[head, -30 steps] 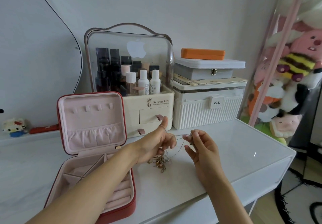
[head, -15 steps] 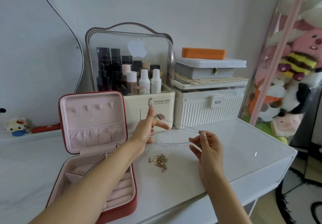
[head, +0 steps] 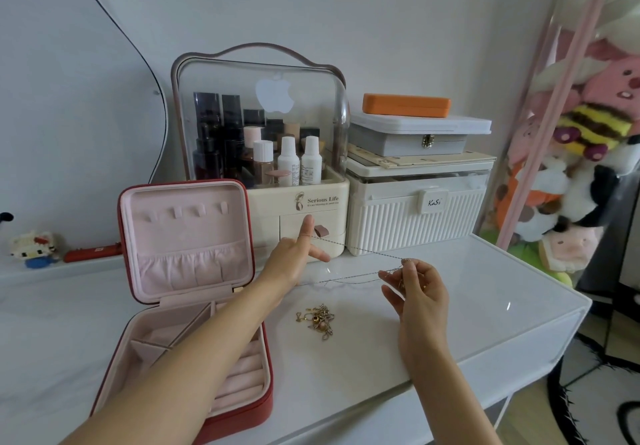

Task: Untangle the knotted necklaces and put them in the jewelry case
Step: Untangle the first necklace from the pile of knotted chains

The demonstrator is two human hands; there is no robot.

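Thin silver necklace (head: 360,249) is stretched taut above the worktop (head: 467,292), between both hands. Left hand (head: 294,257): fingers extended, chain looped over the raised index finger. Right hand (head: 415,288): thumb and fingertips pinch the other end of the chain. Gold tangle of necklaces (head: 318,319) lies on the worktop between the forearms, touching neither. Red jewelry case (head: 194,306) sits open at left, lid upright, pink compartments exposed. Cosmetics organizer (head: 263,153) and white ribbed box (head: 415,216) stand behind.

White desk (head: 485,306), pale wall (head: 381,11), daylight
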